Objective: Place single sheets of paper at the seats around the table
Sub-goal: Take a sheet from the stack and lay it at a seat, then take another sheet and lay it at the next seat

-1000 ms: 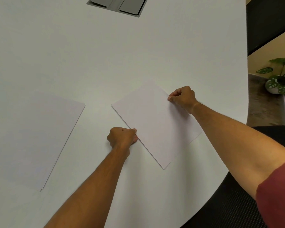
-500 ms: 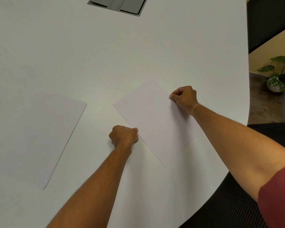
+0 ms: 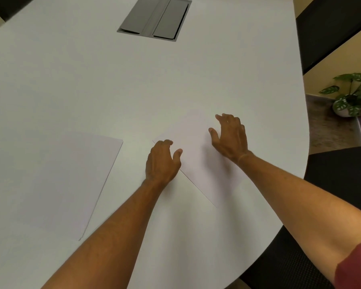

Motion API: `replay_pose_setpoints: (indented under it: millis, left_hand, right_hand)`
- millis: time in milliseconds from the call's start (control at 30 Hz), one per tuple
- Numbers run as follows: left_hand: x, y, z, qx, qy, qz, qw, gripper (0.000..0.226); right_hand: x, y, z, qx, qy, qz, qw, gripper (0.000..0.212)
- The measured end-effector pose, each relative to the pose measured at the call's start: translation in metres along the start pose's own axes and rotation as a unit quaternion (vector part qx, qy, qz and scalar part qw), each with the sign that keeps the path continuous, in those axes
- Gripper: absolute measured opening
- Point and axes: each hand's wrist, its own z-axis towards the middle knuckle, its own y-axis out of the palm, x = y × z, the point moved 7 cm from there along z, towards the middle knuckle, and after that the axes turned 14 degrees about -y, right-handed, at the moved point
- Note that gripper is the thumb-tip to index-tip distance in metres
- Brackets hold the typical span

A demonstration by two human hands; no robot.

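A single white sheet of paper lies flat and turned at an angle on the white table, close to its rounded right end. My left hand hovers over the sheet's left edge with fingers loosely spread, holding nothing. My right hand is over the sheet's right part, fingers spread and relaxed. Whether either hand touches the paper I cannot tell. A stack of white paper lies on the table to the left.
A grey cable hatch is set into the table at the far middle. A black mesh chair stands at the table's rounded end, lower right. A potted plant sits on the floor at the right.
Both hands have let go of the sheet's edges and opened, fingers now spread over the paper. The sheet lies flat on the table. The camera has tilted up a little.
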Motion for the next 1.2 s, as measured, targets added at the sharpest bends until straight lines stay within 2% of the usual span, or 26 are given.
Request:
replay_pose_setpoints:
  millis: [167,433,800,1200]
  left_hand:
    - [0.01,-0.011,-0.001,-0.014,0.091,0.115,0.989,0.074]
    - [0.013,-0.041,-0.005,0.033,0.215,0.216,0.952,0.083]
    - [-0.016,-0.076,-0.022,0.048,0.235,0.25,0.938,0.088]
    - [-0.059,-0.131,-0.064,0.073,0.249,0.223,0.94,0.089]
  right_hand:
    - [-0.029,-0.01,-0.016,0.0,-0.009,-0.06,0.998,0.071]
    - [-0.078,-0.021,-0.047,0.005,-0.014,-0.094,0.995,0.083]
    - [-0.134,-0.025,-0.085,0.002,-0.011,-0.135,0.991,0.087]
    - [-0.215,-0.032,-0.125,0.021,-0.039,-0.138,0.989,0.087]
